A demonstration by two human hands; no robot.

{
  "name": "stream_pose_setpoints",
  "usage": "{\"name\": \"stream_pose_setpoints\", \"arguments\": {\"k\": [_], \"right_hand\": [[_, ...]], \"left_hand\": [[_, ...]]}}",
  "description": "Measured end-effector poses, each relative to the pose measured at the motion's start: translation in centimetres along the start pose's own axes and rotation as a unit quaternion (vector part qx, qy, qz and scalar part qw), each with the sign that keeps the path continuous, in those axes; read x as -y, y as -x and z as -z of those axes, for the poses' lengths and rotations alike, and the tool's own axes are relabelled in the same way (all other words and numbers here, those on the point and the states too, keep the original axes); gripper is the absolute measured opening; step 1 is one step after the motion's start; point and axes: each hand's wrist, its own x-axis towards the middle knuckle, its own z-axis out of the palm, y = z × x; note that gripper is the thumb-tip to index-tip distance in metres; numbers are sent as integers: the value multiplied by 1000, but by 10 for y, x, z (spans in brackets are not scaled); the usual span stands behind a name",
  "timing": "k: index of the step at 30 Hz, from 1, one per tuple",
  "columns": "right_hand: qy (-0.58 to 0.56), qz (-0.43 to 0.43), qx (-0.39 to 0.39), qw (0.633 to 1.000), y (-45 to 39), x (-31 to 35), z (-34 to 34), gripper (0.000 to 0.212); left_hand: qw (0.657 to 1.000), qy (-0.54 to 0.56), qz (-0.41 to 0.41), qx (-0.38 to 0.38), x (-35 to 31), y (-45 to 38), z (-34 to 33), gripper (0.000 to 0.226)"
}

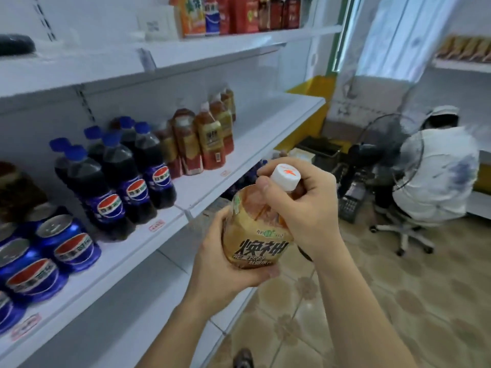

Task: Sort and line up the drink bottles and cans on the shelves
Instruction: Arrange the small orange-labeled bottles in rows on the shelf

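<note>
Bottles and cans filled the long white middle shelf (265, 134) that ran off to the left of the person, the biggest thing in reach. On it stood a cluster of dark cola bottles (117, 179) with blue caps; I counted seven caps, though the back ones were partly hidden. Just beside them, toward the far end, stood the amber tea bottles (210, 136) with gold and red labels, about six, in a rough double row, the rear ones hard to separate. At the near end lay blue cola cans (63, 240), stacked on their sides, five that I could make out before the edge cut them off. The shelf above carried a smaller group of orange, blue and red packages and bottles (239, 14), too blurred to count.

Farther off, a person in white (438, 176) sat on a swivel chair beside a standing fan (390, 152).

In front of the shelf, off it and over the tiled floor, one tea bottle (255, 235) was held tilted. The left hand (223, 266) cupped and gripped its lower body from beneath. The right hand (300, 205) curled round its neck, thumb and forefinger beside the white cap (285, 176).
</note>
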Motion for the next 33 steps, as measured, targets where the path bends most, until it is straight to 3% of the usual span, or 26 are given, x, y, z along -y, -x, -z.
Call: {"name": "stream_pose_setpoints", "arguments": {"k": [5,16,21,25,33], "right_hand": [[31,-7,-22,999,-67,-71,38,6],[90,-8,7,996,-247,-198,84,8],[71,-8,60,996,-301,-267,76,13],[36,7,146,989,-354,-323,63,19],[72,13,323,943,-459,-420,12,41]], "left_hand": [[1000,7,-13,21,27,-104,-49,105],[999,-29,-32,3,46,-319,-110,102],[998,-16,-3,-68,72,-374,-123,104],[987,-2,15,-159,93,-421,-134,101],[954,-7,48,-295,144,-518,-144,87]]}}
